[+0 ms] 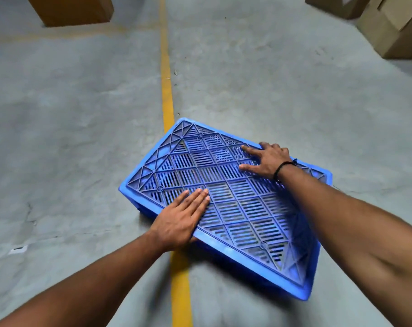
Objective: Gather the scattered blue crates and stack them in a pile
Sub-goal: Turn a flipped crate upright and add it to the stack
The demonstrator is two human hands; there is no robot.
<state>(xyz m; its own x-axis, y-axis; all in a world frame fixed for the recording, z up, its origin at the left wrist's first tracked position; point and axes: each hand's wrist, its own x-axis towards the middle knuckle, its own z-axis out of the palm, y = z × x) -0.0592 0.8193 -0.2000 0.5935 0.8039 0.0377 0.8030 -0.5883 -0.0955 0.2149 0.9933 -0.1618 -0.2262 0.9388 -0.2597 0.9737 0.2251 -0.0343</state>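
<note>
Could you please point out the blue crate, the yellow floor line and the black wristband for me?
crate [238,204], head view, on the middle of its slatted, upturned bottom.
yellow line [167,90], head view, on the stretch beyond the crate.
wristband [281,166], head view, on the band across the right wrist.

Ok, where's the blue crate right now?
Head view, lower centre-right: the blue crate is bottom-up over the yellow floor line, with the left hand flat on its near-left edge and the right hand spread on its far-right side.

Blue slatted crate [235,204], upside down
</note>
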